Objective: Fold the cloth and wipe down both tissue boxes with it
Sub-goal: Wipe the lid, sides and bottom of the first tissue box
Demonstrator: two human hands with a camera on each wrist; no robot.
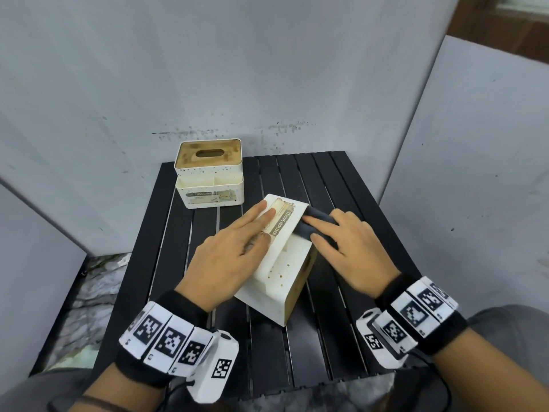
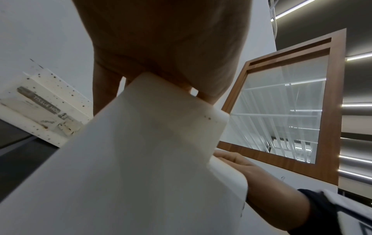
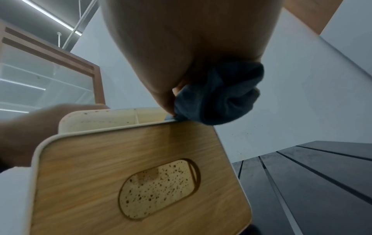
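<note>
Steadying the near tissue box (image 1: 279, 281), tipped on its side at table (image 1: 350, 185) centre, with flat left hand (image 1: 230, 257) fingers to resist wiping pressure; pressing the folded cloth (image 1: 312, 224), gripped under the right hand (image 1: 347, 248); leaving the far-left tissue box (image 1: 209, 173) upright.

Right hand (image 3: 191, 47) bunches the dark cloth (image 3: 219, 95) against the top edge of the tipped tissue box (image 3: 84, 120), its wooden lid (image 3: 130, 174) facing us, spotted oval slot (image 3: 159, 189) showing; left hand (image 3: 26, 135) braces behind, above the black slatted counter (image 3: 312, 182).
</note>
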